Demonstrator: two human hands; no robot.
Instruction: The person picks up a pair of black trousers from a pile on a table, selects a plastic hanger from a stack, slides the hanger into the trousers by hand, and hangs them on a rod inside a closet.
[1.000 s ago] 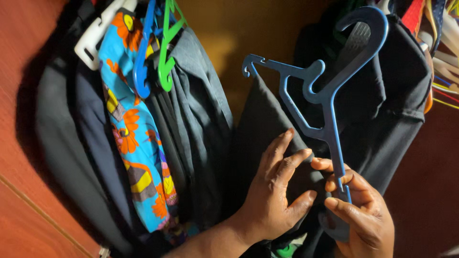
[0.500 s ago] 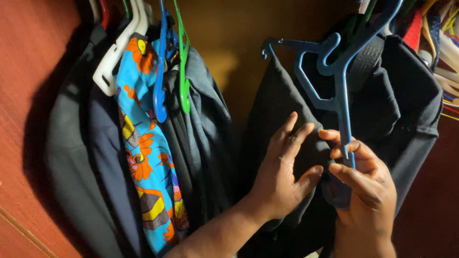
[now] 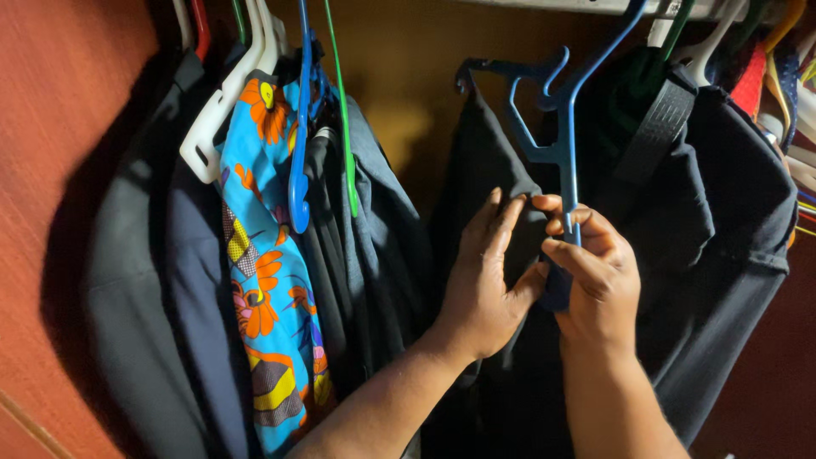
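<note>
Inside a wardrobe, right hand [image 3: 595, 276] closed around the lower end of a blue hanger [image 3: 552, 144], thumb and fingers pinching the thin bar. Hanger's hook up at the rail [image 3: 595, 5] along the top edge, one arm of it reaching left over a dark garment [image 3: 484, 170] that hangs from it. Left hand [image 3: 484, 285] loosely open, fingers flat against that dark cloth just beside the right hand, gripping nothing firmly as far as can be told. Behind and to the right, another dark garment [image 3: 731, 212] with a black strap [image 3: 650, 140] across it. To the left, apart from the hands, a bright blue flowered cloth [image 3: 263, 289], grey trousers [image 3: 374, 238], a white hanger [image 3: 221, 115], a second blue hanger [image 3: 299, 170] and a green hanger [image 3: 347, 153]. Red-brown wardrobe wall [image 3: 51, 170] at far left.
</note>
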